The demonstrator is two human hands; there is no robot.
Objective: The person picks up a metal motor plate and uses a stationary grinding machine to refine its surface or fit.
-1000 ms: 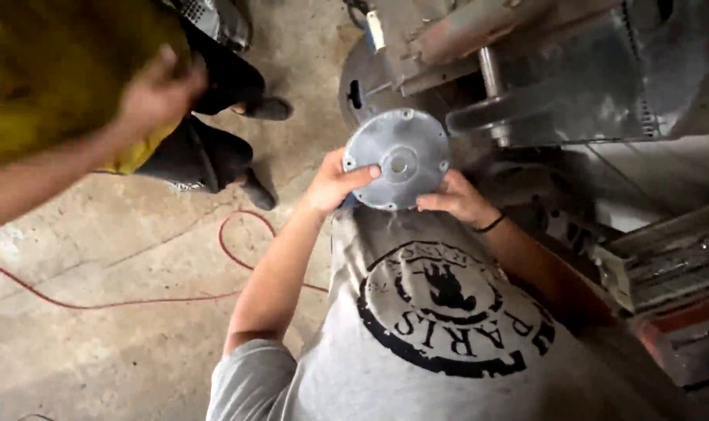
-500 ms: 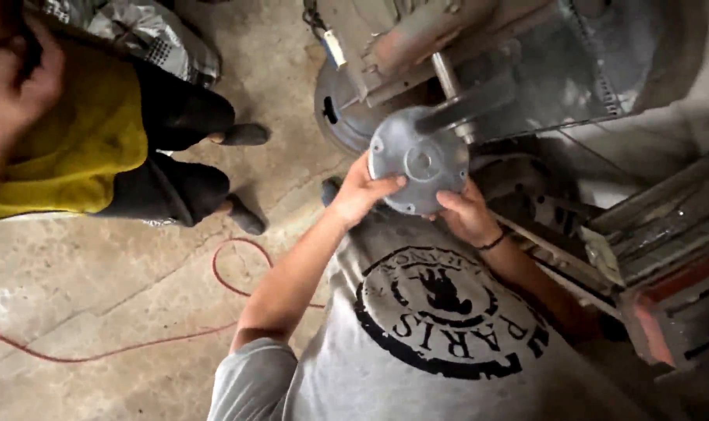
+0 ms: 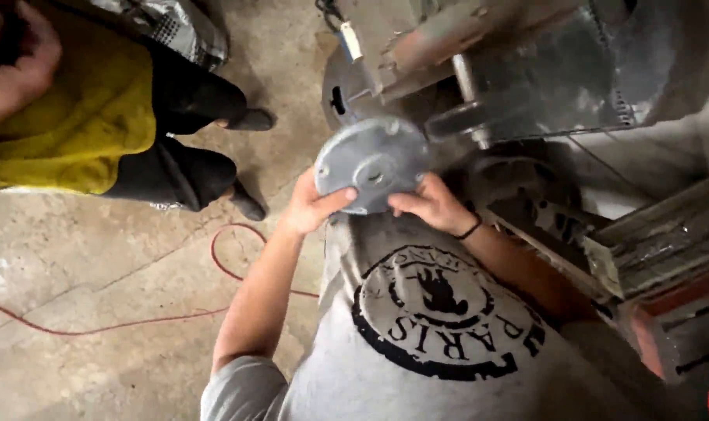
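Disc: a round grey metal plate (image 3: 372, 164) with a central hole, held up in front of the person's chest, its face tilted toward the camera, just below and in front of the grey machine (image 3: 526, 70).
Left hand: the left hand (image 3: 311, 206) grips the disc's lower left rim, thumb laid across the face, fingers curled behind and hidden.
Right hand: the right hand (image 3: 428, 204) closes on the lower right rim, fingertips on the face; a dark band circles the wrist.
Change from half a second ago: the disc sits at much the same spot under the machine with the same two-handed hold; its face has turned a little more to the left.
Change from one second ago: the view has drifted left and the machine fills more of the top right.
Co-worker: a second person in a yellow top (image 3: 74, 117) and dark trousers stands at upper left; their hand (image 3: 15, 62), raised near the top left corner, was further right a second ago.
Floor: bare concrete (image 3: 97, 257) crossed by a red cable (image 3: 136, 321).
Right edge: stacked metal frames (image 3: 658, 242) beside a red box (image 3: 674, 327).
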